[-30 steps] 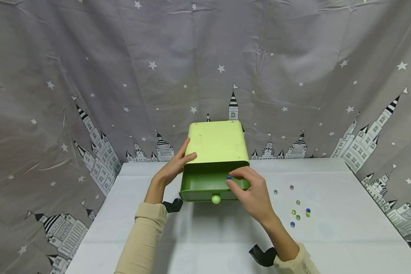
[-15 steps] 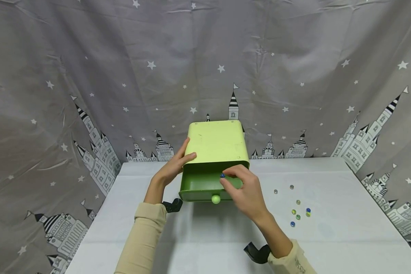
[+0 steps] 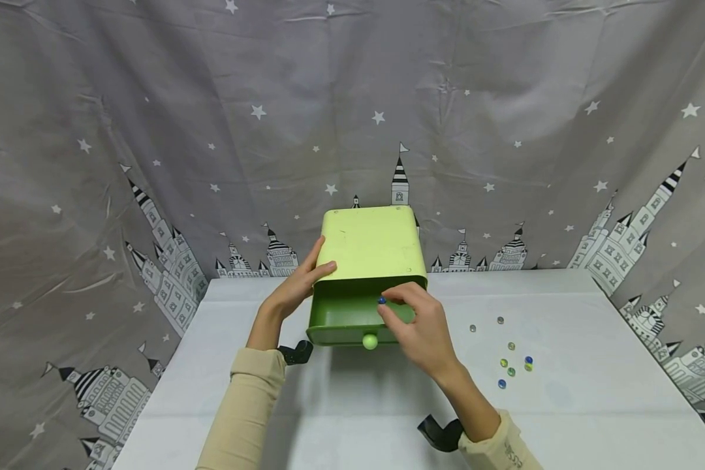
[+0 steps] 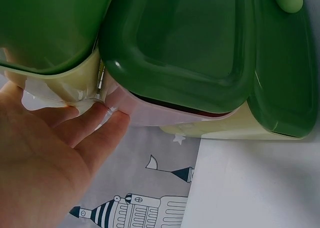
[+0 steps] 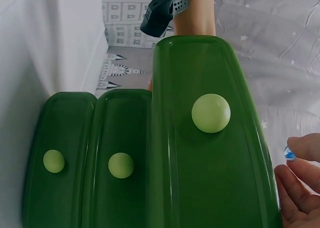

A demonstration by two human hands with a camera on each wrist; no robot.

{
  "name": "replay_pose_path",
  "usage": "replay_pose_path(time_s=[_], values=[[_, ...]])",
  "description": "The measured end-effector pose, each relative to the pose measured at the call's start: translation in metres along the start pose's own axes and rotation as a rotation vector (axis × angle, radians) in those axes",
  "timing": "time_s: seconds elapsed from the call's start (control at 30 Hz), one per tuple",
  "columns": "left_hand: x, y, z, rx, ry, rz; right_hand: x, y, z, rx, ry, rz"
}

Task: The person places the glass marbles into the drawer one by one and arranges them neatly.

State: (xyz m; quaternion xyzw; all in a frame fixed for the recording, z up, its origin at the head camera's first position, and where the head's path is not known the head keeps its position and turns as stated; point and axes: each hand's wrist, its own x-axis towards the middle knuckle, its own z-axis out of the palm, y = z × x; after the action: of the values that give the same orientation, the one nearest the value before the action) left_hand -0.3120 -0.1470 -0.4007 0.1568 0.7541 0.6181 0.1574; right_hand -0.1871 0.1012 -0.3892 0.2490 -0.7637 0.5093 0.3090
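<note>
A small cabinet with a light yellow-green top (image 3: 370,241) and three dark green drawers stands on the table. Its top drawer (image 3: 337,335), with a round light green knob (image 3: 370,341), is pulled out. My left hand (image 3: 292,287) lies against the cabinet's left side, thumb over the top edge. In the left wrist view, its fairly straight fingers (image 4: 102,133) touch the side wall. Above the pulled-out drawer, my right hand (image 3: 425,326) pinches a blue marble (image 3: 382,300) between thumb and finger. The right wrist view shows that marble (image 5: 289,153) beside the drawer front (image 5: 215,173).
Several loose glass marbles lie on the white table (image 3: 593,365) right of the cabinet, among them a blue marble (image 3: 502,384) and a clear marble (image 3: 500,320). Behind the table hangs a grey curtain (image 3: 482,85) printed with castles and stars.
My right hand has moved a little left with the blue marble, farther over the pulled-out drawer, and then stayed there. The left hand and cabinet have held still.
</note>
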Motion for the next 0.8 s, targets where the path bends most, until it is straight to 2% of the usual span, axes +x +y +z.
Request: replay_pose_path(time_s=[0.43,0.8], values=[[-0.0001,0.0009,0.0010,-0.009,-0.001,-0.001,-0.0005,0.0004,0.0009,-0.014,0.009,0.005],[-0.0012,0.0006,0.0000,0.011,-0.002,-0.004,-0.0020,-0.0009,0.0000,0.000,-0.011,0.040]])
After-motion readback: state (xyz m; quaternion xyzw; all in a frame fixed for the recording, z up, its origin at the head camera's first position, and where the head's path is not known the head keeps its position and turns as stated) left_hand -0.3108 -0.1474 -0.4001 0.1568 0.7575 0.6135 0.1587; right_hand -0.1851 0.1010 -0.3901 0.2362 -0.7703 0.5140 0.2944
